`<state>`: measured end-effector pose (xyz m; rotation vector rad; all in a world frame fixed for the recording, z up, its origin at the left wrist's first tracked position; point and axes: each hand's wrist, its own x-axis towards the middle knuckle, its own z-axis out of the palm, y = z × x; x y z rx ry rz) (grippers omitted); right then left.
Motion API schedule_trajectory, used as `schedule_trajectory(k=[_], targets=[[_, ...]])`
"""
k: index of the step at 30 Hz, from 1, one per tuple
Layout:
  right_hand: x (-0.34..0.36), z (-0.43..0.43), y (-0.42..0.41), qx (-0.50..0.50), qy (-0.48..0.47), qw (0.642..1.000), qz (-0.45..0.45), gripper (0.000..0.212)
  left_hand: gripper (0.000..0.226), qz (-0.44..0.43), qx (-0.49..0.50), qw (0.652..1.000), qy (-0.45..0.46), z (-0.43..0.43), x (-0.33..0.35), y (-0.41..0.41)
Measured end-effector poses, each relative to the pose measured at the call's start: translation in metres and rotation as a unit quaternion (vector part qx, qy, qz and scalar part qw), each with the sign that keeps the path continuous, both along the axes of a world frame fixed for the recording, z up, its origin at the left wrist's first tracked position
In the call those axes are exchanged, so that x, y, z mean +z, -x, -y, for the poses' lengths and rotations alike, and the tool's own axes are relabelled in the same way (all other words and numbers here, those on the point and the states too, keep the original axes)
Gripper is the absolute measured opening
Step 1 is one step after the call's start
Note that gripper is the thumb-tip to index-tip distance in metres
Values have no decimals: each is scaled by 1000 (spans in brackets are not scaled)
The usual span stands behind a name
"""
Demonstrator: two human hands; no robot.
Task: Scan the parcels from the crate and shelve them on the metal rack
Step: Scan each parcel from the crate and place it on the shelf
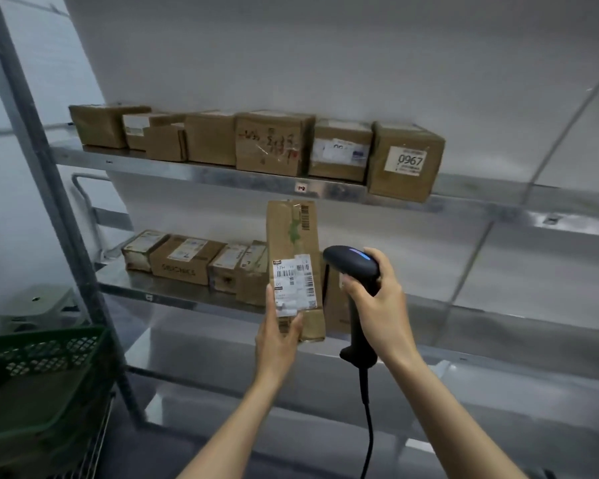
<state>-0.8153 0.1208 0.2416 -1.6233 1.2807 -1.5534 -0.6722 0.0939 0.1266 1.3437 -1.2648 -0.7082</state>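
While the left hand grips the bottom end of a tall parcel, fingers curled round it and thumb on the label, the right hand is wrapped tight round the scanner handle. The scanner's head sits just at the parcel's 3 o'clock with the blue light on. So it looks like mid-scan, with this one not shelved yet.

The rack already has a row of boxes on the top shelf and a shorter row on the lower shelf. The crate down at 8 o'clock seems to hold more brown stuff, too dim to count.

Room-wise, both shelves are bare toward 3 o'clock. Worth watching the top shelf lip right at the parcel's 12, and the cord dangling at 6.
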Motion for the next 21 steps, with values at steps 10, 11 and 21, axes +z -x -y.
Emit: schedule_trajectory(k=[10, 11, 21], targets=[[1, -40, 35, -90, 4, 996, 12, 38, 77, -2, -98, 995, -1, -14, -1, 42], [0, -44, 35, -97, 3, 995, 11, 38, 77, -3, -109, 994, -2, -17, -1, 44], [-7, -88, 33, -131, -12, 991, -1, 37, 76, 27, -157, 987, -2, -39, 3, 56]])
